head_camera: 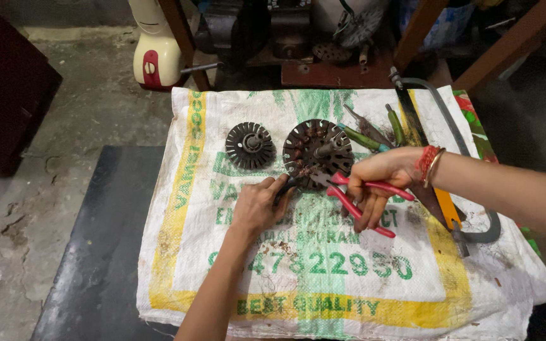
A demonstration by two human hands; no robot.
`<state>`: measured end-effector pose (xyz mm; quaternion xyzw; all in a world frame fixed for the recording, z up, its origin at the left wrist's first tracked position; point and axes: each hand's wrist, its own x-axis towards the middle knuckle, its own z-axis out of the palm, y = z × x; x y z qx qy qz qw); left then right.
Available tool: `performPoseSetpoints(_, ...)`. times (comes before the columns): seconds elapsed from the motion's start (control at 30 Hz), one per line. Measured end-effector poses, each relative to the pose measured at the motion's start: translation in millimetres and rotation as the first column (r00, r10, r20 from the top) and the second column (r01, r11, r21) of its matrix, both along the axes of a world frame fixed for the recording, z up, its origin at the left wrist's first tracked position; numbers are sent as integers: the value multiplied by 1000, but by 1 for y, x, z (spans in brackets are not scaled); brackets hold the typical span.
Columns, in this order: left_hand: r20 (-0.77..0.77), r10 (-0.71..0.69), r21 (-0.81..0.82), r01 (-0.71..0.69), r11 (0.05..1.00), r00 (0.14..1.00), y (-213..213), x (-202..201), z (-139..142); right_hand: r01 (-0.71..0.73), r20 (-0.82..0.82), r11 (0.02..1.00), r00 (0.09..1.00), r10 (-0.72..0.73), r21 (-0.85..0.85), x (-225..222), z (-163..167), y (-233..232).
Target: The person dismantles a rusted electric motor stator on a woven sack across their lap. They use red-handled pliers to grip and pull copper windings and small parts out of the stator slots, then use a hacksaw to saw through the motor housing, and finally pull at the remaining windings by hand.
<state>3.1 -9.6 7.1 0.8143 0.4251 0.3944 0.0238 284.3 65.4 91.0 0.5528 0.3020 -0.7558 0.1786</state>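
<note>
A round dark motor stator [318,146] with copper windings lies on a white woven sack [323,278]. My right hand [377,180] grips red-handled pliers [363,196], whose jaws reach the stator's near edge. My left hand [257,205] pinches something dark at that same edge, right by the plier jaws; what it pinches is too small to tell. A second round finned metal disc [249,145] sits just left of the stator, untouched.
Green-handled screwdrivers [364,137] and a hacksaw [450,189] lie on the sack to the right. The sack covers a dark slab [102,252] on a concrete floor. A white and red appliance [154,57] and machine parts stand behind.
</note>
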Motion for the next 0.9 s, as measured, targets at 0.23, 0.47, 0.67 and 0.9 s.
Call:
performPoseSetpoints(0.23, -12, -13, -25, 13, 1000, 1000, 0, 1, 0, -70, 79, 997, 995, 67, 29, -5, 13, 12)
performPoseSetpoints(0.47, -20, -6, -53, 5, 999, 1000, 0, 1, 1, -212, 99, 976, 974, 206, 52, -9, 6, 15)
performPoseSetpoints(0.67, 4, -26, 20, 26, 999, 1000, 0, 1, -2, -263, 106, 953, 963, 249, 150, -9, 1, 8)
performPoseSetpoints(0.9, -47, -28, -63, 25, 998, 999, 5, 3, -8, -174, 90, 981, 982, 167, 82, 1, -6, 19)
